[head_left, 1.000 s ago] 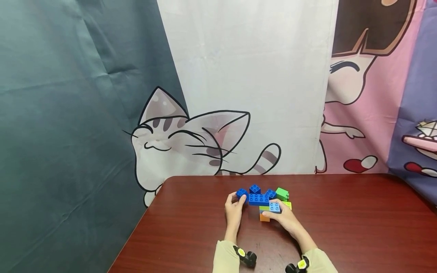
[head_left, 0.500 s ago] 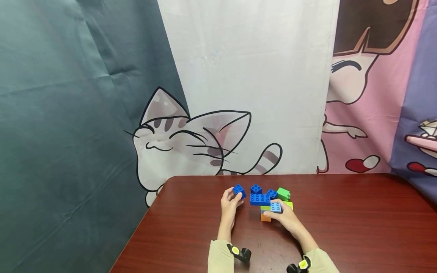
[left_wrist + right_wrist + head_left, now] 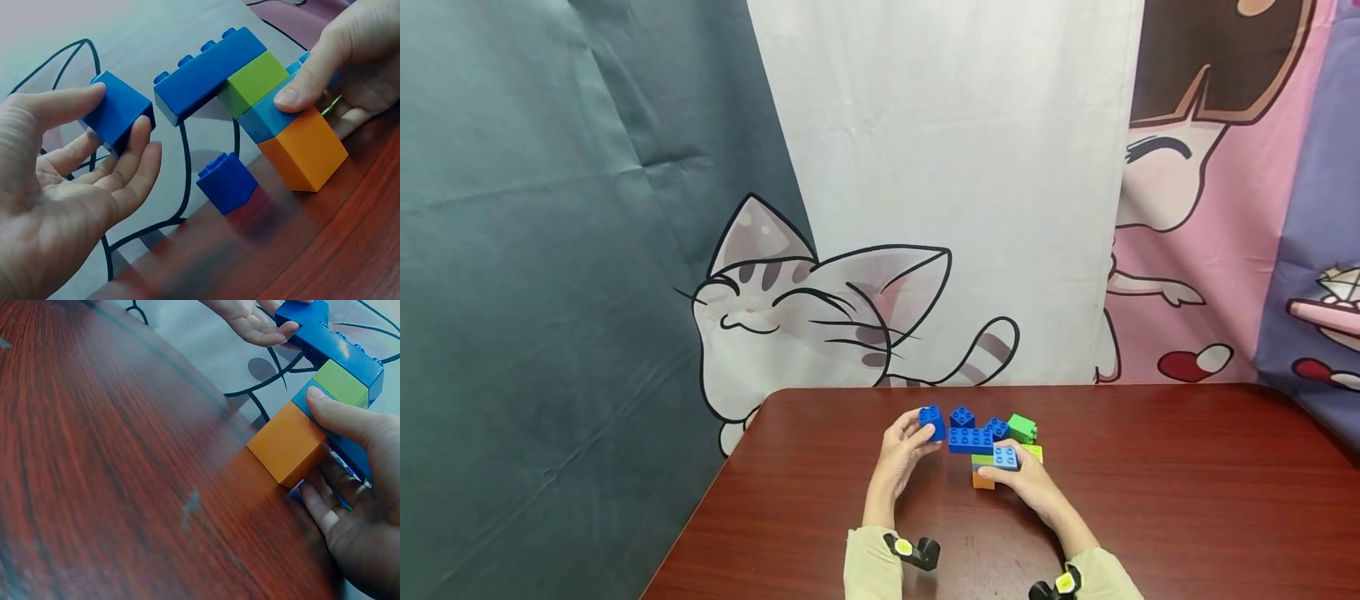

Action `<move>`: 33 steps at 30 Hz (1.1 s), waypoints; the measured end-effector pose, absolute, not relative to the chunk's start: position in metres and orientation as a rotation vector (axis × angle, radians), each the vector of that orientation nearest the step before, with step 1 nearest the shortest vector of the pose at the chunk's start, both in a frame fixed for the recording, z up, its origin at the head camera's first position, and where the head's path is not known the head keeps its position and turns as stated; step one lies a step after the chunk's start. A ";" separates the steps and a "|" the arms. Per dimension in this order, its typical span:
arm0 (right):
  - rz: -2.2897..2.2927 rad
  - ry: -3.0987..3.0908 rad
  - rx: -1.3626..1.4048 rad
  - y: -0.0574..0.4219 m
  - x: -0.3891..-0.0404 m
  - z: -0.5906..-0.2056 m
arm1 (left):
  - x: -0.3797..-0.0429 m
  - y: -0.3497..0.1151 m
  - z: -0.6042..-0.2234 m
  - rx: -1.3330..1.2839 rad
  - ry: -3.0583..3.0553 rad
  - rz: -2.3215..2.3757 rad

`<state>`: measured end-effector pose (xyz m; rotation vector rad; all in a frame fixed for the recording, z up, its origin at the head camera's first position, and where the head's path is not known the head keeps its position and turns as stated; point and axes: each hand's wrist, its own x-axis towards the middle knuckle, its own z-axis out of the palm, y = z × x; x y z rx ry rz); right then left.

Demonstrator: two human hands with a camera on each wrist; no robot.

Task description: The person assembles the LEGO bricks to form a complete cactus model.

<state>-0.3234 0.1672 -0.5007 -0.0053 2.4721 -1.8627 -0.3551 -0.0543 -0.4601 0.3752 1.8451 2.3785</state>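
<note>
The fingers (image 3: pixel 139 140) and thumb of the left hand (image 3: pixel 69 200) pinch a small blue block (image 3: pixel 119 112), holding it above the table (image 3: pixel 325 250), just beside the end of the long blue brick (image 3: pixel 209 75). The right hand (image 3: pixel 1028 475) grips the stack under this brick, its thumb lying on the light blue brick (image 3: pixel 270 119), above the orange block (image 3: pixel 303 150). Both forearms (image 3: pixel 1071 527) slant inward.

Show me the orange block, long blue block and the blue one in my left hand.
Orange block (image 3: pixel 305 153): left wrist view, on its side face.
Long blue block (image 3: pixel 209 76): left wrist view, on its long side.
Held blue block (image 3: pixel 120 112): left wrist view, on its smooth face.
</note>
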 end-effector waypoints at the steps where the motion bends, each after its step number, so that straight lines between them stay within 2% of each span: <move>1: -1.867 2.467 -0.010 0.167 -0.323 -0.501 | -0.355 -0.055 -0.460 0.376 1.833 2.376; 21: -1.870 2.466 -0.020 0.167 -0.324 -0.501 | -0.353 -0.056 -0.456 0.463 1.723 2.328; 33: -1.858 2.477 -0.018 0.167 -0.323 -0.501 | -0.353 -0.055 -0.456 0.524 1.958 2.208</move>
